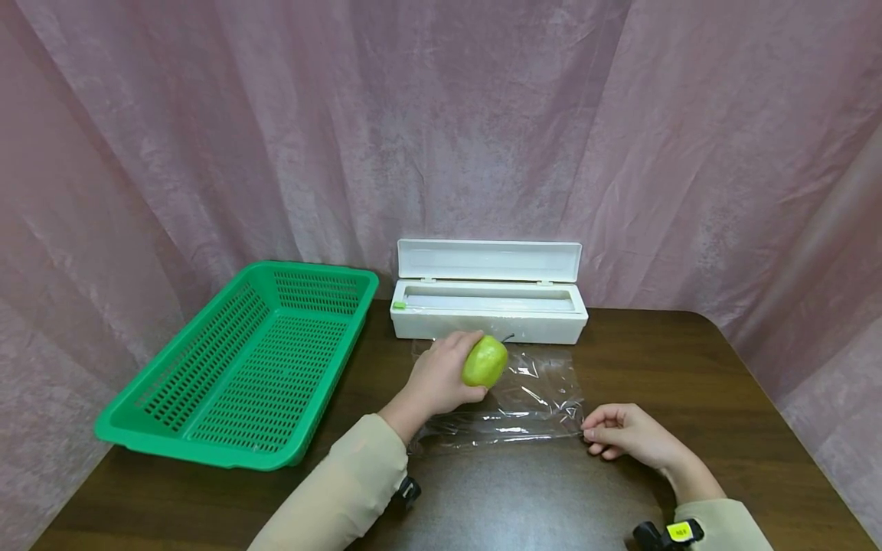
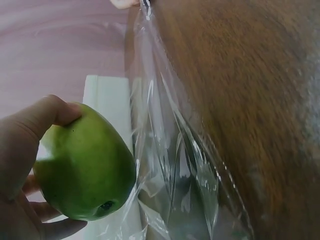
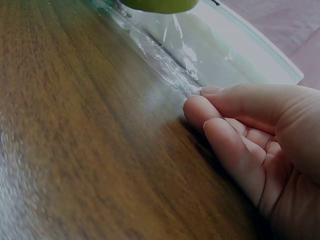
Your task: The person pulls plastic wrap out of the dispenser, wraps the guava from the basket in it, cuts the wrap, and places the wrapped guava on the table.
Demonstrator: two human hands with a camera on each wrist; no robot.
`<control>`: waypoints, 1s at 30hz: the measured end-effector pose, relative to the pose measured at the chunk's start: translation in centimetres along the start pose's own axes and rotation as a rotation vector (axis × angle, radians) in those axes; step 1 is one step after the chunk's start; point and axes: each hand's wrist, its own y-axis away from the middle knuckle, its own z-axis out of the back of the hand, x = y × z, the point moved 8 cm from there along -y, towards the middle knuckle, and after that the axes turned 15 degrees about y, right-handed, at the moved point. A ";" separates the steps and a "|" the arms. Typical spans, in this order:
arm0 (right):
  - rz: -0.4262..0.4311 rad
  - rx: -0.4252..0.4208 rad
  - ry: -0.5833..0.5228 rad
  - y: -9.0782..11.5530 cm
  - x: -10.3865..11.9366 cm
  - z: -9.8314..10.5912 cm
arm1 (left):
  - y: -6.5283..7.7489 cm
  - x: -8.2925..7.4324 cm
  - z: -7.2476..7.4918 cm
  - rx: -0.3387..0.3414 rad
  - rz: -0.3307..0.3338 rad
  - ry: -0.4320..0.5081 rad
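A green pear-like fruit with a dark stem is gripped by my left hand, thumb on one side and fingers round the other, as the left wrist view also shows. Beneath it a sheet of clear plastic wrap lies on the table, wrinkled and shiny. My right hand pinches the wrap's near right corner between thumb and index finger. Behind the fruit stands a white wrap dispenser box, its lid raised and a small green slider at its left end. The wrap reaches up to the box's front.
A green plastic basket with slotted walls stands at the left of the brown wooden table. Pink curtains hang right behind the table. The table's right edge slopes away beyond my right hand.
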 end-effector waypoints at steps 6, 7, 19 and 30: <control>-0.001 0.005 -0.004 0.0 -0.1 0.0 | -0.5 -0.5 -1.0 0.043 -0.009 -0.039; -0.001 0.005 -0.005 0.0 -0.1 0.0 | -0.6 -0.6 -1.2 0.051 -0.011 -0.050; 0.009 0.009 -0.011 0.0 0.0 -0.1 | -1.4 -1.6 -3.5 0.139 -0.046 -0.154; 0.018 0.010 -0.014 -0.1 -0.1 -0.1 | -1.6 -2.2 -4.6 0.195 -0.059 -0.230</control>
